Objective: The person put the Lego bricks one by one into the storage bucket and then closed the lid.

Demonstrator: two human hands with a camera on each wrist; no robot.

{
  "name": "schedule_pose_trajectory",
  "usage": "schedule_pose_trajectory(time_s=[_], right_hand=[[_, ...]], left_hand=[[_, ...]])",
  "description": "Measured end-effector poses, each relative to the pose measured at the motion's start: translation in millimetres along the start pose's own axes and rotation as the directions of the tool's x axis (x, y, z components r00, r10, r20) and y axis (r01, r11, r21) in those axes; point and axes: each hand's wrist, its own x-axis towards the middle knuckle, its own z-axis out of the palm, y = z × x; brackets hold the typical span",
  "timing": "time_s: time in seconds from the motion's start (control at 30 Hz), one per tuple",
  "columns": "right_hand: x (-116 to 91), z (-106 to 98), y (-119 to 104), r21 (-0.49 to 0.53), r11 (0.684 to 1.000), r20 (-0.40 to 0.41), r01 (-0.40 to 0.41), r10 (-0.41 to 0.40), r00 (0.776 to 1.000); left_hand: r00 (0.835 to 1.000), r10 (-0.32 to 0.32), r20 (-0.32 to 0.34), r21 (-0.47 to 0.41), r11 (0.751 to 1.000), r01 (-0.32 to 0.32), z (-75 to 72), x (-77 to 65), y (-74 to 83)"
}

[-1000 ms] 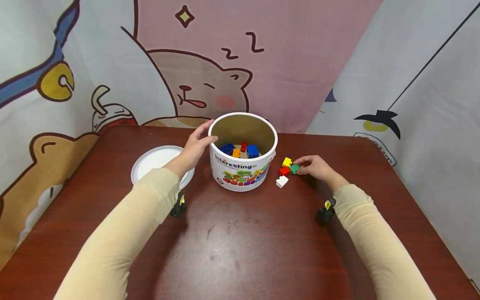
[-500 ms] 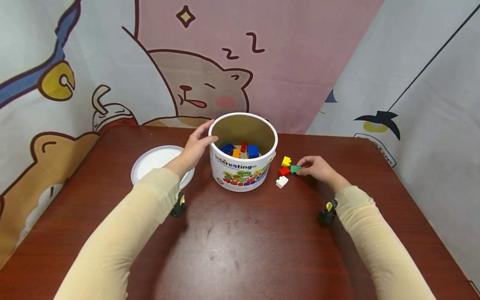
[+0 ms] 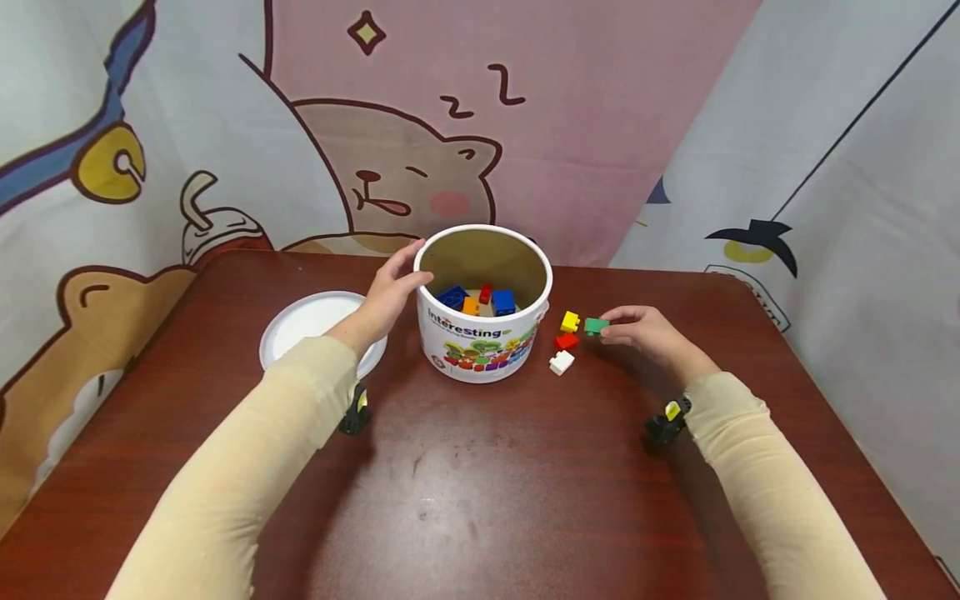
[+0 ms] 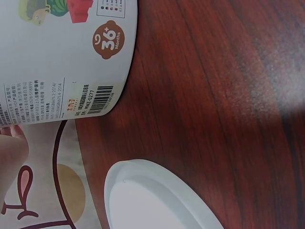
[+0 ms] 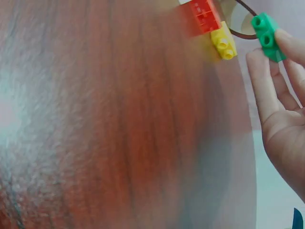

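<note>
My left hand (image 3: 387,302) grips the left rim of a white bucket (image 3: 480,354) printed with "Interesting", thumb over the edge. Inside the bucket lie several toy building blocks, among them a blue block (image 3: 503,302) and an orange block (image 3: 471,306). Between thumb and fingers my right hand (image 3: 647,335) pinches a green building block (image 3: 596,327); its studs show in the right wrist view, where the green block (image 5: 268,37) is held at the fingertips. Left of this hand, on the table, are a yellow block (image 3: 570,322), a red block (image 3: 567,342) and a white block (image 3: 561,362).
A round white lid (image 3: 288,329) lies on the brown table (image 3: 465,483) left of the bucket, partly behind my left forearm. A cartoon-printed cloth (image 3: 585,125) hangs behind the table and at its sides.
The green block has come away from beside the red block, moving slightly right and up in my right hand. My left hand and the bucket stay put.
</note>
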Motion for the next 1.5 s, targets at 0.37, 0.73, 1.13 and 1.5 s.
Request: schedule_pose_trajectory(time_s=[0.37, 0.73, 1.13, 1.5], right_hand=[[-5.1, 0.3, -25.4, 0.143, 0.988, 0.068, 0.056, -0.066, 0.995], [-12.2, 1.6, -57.5, 0.188, 0.978, 0.095, 0.091, -0.110, 0.989], [-11.3, 12.2, -98.5, 0.216, 0.965, 0.148, 0.145, -0.179, 0.973], [-1.3, 42.7, -134.1, 0.150, 0.971, 0.170, 0.189, -0.213, 0.962]], left_hand=[[1.000, -0.001, 0.002, -0.013, 1.000, 0.001, 0.6, -0.6, 0.5], [1.000, 0.002, 0.003, -0.028, 1.000, -0.002, -0.6, -0.5, -0.7], [1.000, -0.003, 0.003, -0.031, 1.000, 0.003, -1.2, -1.9, 2.4], [1.000, -0.004, 0.004, -0.029, 1.000, 0.004, 0.0, -1.2, 1.2]])
